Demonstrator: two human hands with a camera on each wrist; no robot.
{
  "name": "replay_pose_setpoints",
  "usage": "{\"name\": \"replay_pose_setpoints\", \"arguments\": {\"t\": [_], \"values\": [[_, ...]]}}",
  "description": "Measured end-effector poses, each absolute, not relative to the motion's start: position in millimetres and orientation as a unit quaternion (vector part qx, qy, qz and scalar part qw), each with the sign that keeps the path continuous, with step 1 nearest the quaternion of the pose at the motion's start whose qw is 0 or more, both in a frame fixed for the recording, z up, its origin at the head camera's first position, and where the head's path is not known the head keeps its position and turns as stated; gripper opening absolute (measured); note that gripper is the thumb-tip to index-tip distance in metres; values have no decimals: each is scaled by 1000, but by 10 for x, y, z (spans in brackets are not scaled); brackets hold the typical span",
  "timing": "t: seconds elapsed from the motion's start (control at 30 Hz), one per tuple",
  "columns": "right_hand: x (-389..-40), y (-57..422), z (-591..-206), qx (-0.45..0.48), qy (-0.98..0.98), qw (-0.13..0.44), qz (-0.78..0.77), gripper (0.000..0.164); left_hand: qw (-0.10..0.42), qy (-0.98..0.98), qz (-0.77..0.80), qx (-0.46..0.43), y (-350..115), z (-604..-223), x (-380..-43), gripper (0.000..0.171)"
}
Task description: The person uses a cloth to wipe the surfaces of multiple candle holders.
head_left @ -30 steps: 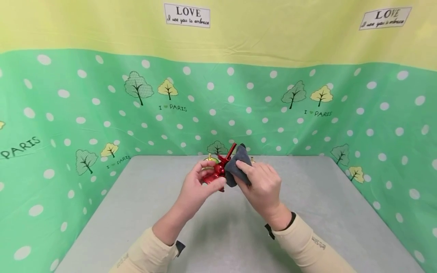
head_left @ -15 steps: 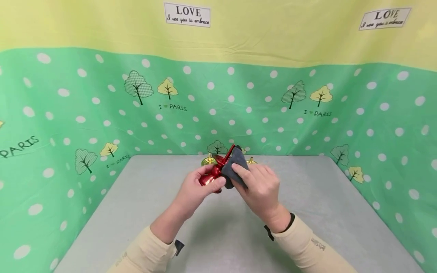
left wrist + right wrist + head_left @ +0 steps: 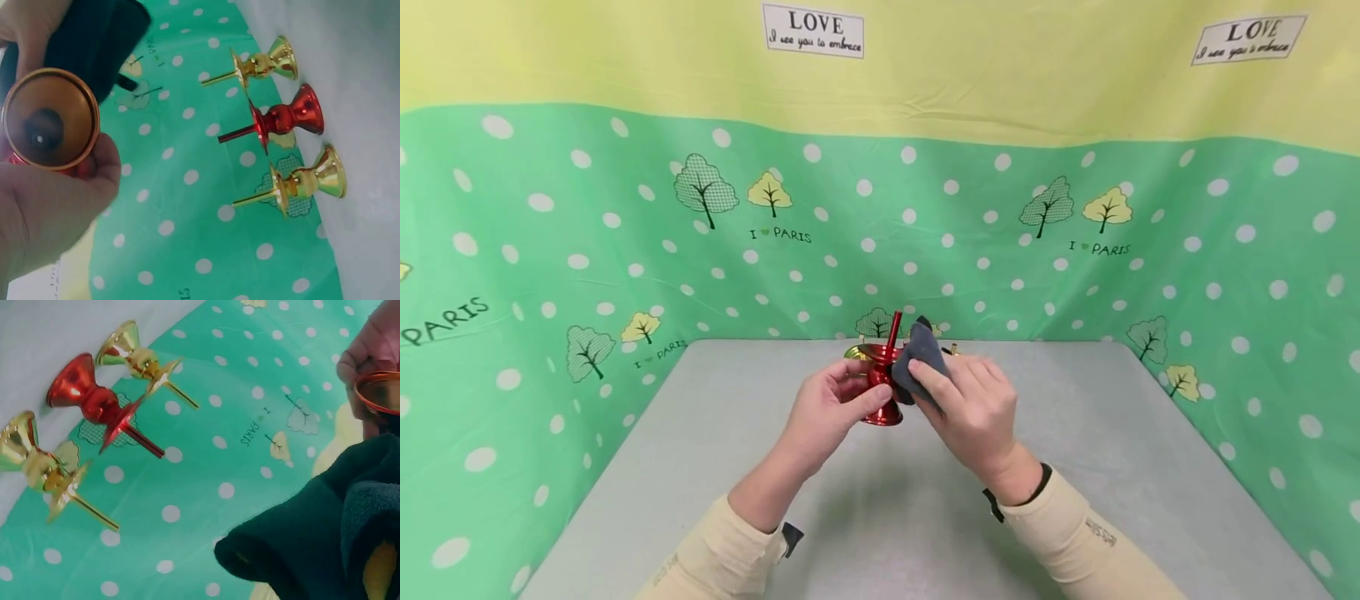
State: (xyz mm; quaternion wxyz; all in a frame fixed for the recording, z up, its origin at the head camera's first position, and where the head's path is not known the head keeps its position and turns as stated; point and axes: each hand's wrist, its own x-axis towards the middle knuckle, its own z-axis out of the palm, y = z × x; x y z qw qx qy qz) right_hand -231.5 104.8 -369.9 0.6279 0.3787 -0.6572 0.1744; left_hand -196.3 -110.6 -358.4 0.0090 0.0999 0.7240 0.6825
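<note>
In the head view, my left hand (image 3: pixel 831 408) holds a shiny red candle holder (image 3: pixel 886 413) by its narrow waist, thumb in front. The holder is nearly upright above the table, its thin spike leaning slightly right. My right hand (image 3: pixel 976 408) pinches a folded dark grey cloth (image 3: pixel 922 354), index finger laid along it, against the holder's right side. The left wrist view looks into the hollow underside of its base (image 3: pixel 69 134). Seen from the right wrist, the cloth (image 3: pixel 294 519) covers most of the held holder; only its round rim (image 3: pixel 373 403) shows.
Behind the hands stand another red candle holder (image 3: pixel 282 119) and two gold ones, one gold holder (image 3: pixel 305 180) on one side and a second gold holder (image 3: pixel 265 64) on the other. They stand in a row near the back edge of the grey table (image 3: pixel 715 433), before a green dotted curtain (image 3: pixel 910 217).
The held candle holder has turned from a rightward tilt to nearly upright, its base swinging right. The cloth has stayed against its right side, and both hands have shifted only slightly.
</note>
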Motion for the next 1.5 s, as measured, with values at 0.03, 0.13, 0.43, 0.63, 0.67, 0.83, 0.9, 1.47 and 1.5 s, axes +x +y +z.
{"name": "replay_pose_setpoints", "arguments": {"t": [0.03,0.13,0.43,0.63,0.67,0.83,0.9,1.47,1.5], "values": [[-2312,1053,-3691,382,-655,627,177,19,14,722,683,108,-1123,-3588,-1969,41],[-2312,1075,-3679,384,-655,620,198,20,32,711,688,138,-1173,-3587,-1979,41],[-2302,1071,-3671,378,-674,585,245,23,19,715,684,145,-1123,-3532,-1943,45],[-2266,1130,-3677,368,-675,433,471,26,-24,680,730,73,-1104,-3527,-1990,40],[-2258,1127,-3678,365,-670,409,501,30,-26,674,735,65,-1103,-3530,-1997,40],[-2246,1043,-3677,395,-662,379,512,47,-25,654,754,54,-1069,-3546,-2007,42],[-2244,1011,-3677,409,-670,390,482,47,-30,652,756,53,-1047,-3550,-2001,41],[-2221,979,-3590,369,-691,434,444,35,-55,625,776,57,-945,-3518,-1920,40],[-2215,973,-3587,382,-685,435,441,35,-55,625,777,55,-947,-3523,-1924,39]]}}
